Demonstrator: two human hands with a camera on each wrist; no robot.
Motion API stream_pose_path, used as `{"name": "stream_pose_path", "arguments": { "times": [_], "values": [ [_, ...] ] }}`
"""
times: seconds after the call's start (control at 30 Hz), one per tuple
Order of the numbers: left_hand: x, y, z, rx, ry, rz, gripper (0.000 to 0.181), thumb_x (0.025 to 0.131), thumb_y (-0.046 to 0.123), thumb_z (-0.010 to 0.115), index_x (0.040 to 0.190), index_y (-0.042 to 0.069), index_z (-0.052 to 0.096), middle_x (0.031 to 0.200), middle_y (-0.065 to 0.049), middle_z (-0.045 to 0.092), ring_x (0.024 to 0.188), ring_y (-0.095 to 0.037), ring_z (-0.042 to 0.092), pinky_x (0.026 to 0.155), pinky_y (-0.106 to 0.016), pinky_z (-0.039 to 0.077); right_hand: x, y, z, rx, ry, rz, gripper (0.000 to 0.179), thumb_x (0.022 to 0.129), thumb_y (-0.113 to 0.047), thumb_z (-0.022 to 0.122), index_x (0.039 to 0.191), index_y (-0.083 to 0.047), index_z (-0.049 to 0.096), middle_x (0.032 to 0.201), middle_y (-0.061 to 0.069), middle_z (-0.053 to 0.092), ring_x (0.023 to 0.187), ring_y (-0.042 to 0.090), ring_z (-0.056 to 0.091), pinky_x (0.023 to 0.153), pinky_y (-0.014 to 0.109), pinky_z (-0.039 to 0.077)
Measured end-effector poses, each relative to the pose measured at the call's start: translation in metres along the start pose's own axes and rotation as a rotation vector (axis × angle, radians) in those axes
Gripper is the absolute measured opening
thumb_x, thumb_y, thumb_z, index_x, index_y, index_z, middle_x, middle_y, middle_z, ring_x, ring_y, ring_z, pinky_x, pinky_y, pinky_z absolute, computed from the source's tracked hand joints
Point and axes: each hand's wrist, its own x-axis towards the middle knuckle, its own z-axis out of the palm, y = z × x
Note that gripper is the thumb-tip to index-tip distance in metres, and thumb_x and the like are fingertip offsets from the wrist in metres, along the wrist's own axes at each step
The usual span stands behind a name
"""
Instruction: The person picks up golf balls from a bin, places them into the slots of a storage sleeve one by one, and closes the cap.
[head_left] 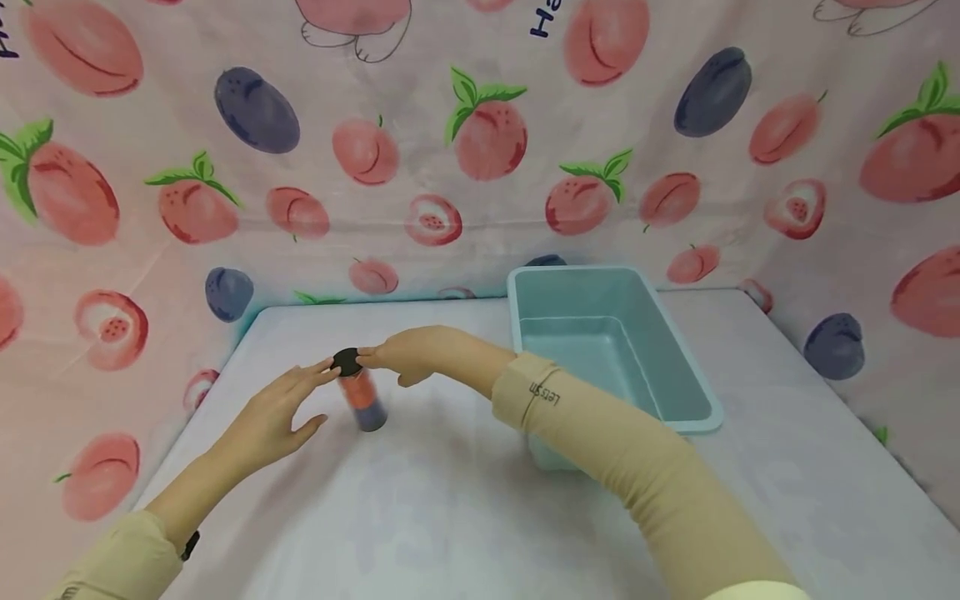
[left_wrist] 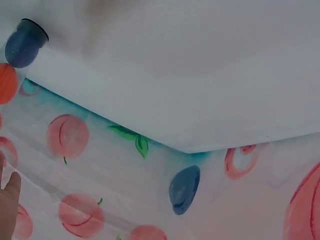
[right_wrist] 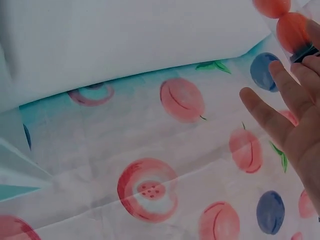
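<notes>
A clear tube of balls [head_left: 357, 392] with a black lid [head_left: 347, 362] stands upright on the white table, left of its middle. Orange balls fill its upper part and a blue one sits at the bottom. My left hand [head_left: 270, 417] touches the lid's left edge with its fingertips, thumb held apart. From the other side, the fingertips of my right hand [head_left: 420, 352] rest on the lid. In the left wrist view the blue ball [left_wrist: 22, 47] shows at the left. The right wrist view has orange balls [right_wrist: 292, 32] beside my spread fingers.
A light blue plastic tub [head_left: 686, 358] stands on the table [head_left: 450, 517] to the right, partly behind my right forearm. A fruit-printed cloth [head_left: 420, 158] hangs behind the table and along both sides.
</notes>
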Motion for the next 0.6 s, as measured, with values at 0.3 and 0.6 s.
{"name": "stream_pose_path", "arguments": {
  "times": [0.3, 0.6],
  "values": [
    [-0.0015, -0.0024, 0.0001, -0.010, 0.025, 0.037, 0.065, 0.060, -0.004, 0.080, 0.121, 0.001, 0.058, 0.125, -0.019, 0.059, 0.108, -0.035, 0.057, 0.116, -0.014, 0.013, 0.0016, -0.0090, -0.0045, -0.076, -0.035, 0.034, 0.067, 0.097, -0.021, 0.051, 0.152, -0.023, 0.012, 0.159, -0.009, 0.009, 0.137, 0.011, 0.037, 0.111, 0.028, 0.034],
    [0.0030, -0.0065, -0.0014, -0.012, 0.020, 0.103, 0.052, 0.095, 0.043, 0.049, 0.122, -0.001, 0.058, 0.121, -0.022, 0.060, 0.109, -0.038, 0.055, 0.116, -0.014, 0.007, -0.0049, -0.0046, -0.0009, 0.018, -0.052, 0.034, 0.072, 0.097, -0.026, 0.052, 0.153, -0.025, 0.007, 0.160, -0.009, 0.002, 0.138, 0.010, 0.034, 0.114, 0.029, 0.030]
  ]
}}
